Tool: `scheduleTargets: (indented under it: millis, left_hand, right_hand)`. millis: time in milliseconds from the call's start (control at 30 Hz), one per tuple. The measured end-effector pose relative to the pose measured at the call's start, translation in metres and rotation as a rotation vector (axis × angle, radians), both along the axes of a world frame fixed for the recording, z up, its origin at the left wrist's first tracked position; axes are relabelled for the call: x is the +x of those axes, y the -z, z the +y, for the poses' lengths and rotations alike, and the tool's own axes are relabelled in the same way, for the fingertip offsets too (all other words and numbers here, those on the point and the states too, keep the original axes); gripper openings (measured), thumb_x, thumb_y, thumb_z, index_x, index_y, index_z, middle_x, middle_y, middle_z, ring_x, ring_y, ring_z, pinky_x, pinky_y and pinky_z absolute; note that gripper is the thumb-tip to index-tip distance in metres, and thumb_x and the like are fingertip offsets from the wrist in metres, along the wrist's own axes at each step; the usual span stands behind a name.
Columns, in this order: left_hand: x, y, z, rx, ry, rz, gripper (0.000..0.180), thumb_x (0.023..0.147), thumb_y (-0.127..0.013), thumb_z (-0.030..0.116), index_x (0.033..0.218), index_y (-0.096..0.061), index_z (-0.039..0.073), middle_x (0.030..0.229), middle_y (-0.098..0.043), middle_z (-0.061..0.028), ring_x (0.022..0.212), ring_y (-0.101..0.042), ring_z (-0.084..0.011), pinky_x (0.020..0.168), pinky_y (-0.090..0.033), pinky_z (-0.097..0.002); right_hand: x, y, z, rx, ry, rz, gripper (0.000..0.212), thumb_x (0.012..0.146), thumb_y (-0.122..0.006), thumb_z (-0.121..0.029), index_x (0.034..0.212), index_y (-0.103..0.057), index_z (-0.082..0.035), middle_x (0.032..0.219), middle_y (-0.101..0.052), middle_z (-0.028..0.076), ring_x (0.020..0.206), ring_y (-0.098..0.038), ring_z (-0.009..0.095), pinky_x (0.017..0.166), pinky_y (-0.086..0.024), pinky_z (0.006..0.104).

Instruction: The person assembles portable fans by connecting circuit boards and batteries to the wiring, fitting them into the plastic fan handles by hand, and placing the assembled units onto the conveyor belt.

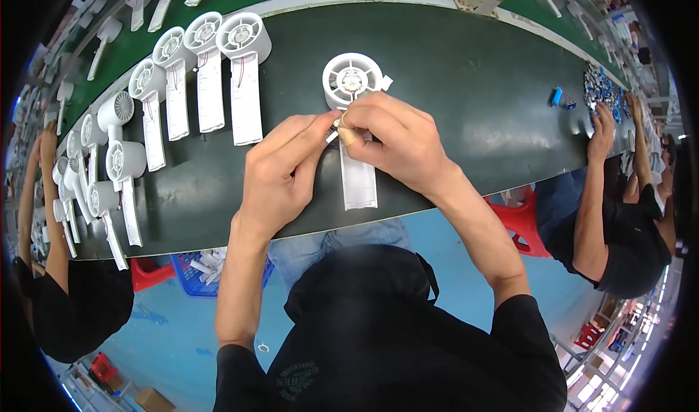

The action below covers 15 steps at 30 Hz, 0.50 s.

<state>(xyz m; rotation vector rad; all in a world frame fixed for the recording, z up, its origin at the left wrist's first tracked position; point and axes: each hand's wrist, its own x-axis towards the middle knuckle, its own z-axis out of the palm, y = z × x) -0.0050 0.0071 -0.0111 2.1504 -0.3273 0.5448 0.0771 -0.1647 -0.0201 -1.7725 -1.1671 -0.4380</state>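
Note:
A white handheld fan (360, 187) lies on the dark green table in front of me, its round ringed head away from me and its open, flat handle toward me. Over the top of the handle, just below the head, my left hand (280, 171) and my right hand (400, 139) meet. Both are closed in a pinch, fingertips almost touching. Between them shows a tiny pale and dark piece (333, 134), mostly hidden by the fingers. Yellowish covers wrap fingertips of my right hand. A small white tab (386, 83) sticks out beside the fan head.
Several white fans with open handles (246, 99) stand in a row at the left, with more fans (125, 161) nearer the left edge. A pile of small blue parts (603, 91) lies far right near a co-worker's hand (601, 131). Below the table is a blue basket (196, 281).

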Motion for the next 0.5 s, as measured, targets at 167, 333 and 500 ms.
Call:
scheduleTargets:
  millis: [167,333,500]
  left_hand:
    - [0.0,0.004,-0.001,-0.018,0.026,-0.015,0.03,0.083,-0.063,-0.012,0.112,-0.068,-0.004,0.094,-0.068,-0.0141,0.079,-0.066,-0.0254,0.067,-0.053,-0.0309]
    - [0.002,0.002,-0.007,-0.089,-0.018,0.017,0.032,0.082,-0.061,-0.011,0.111,-0.068,-0.004,0.095,-0.068,-0.0153,0.08,-0.067,-0.0263,0.069,-0.053,-0.0301]
    - [-0.005,-0.008,-0.002,-0.184,-0.045,0.14,0.033,0.082,-0.059,-0.004,0.115,-0.066,-0.004,0.105,-0.068,-0.0188,0.096,-0.067,-0.0277,0.087,-0.05,-0.0335]
  right_hand:
    - [-0.002,0.003,-0.003,-0.015,-0.003,0.017,0.025,0.072,-0.074,0.006,0.092,-0.063,-0.003,0.085,-0.065,0.007,0.068,-0.063,0.019,0.061,-0.053,0.0279]
    - [-0.002,-0.007,-0.004,-0.051,0.081,-0.044,0.027,0.074,-0.076,0.002,0.097,-0.065,-0.004,0.084,-0.064,0.007,0.067,-0.061,0.018,0.061,-0.052,0.0275]
    - [-0.042,-0.009,-0.008,-0.087,0.339,0.682,0.044,0.085,-0.074,-0.004,0.125,-0.055,-0.003,0.091,-0.067,0.005,0.065,-0.054,0.005,0.056,-0.044,0.0219]
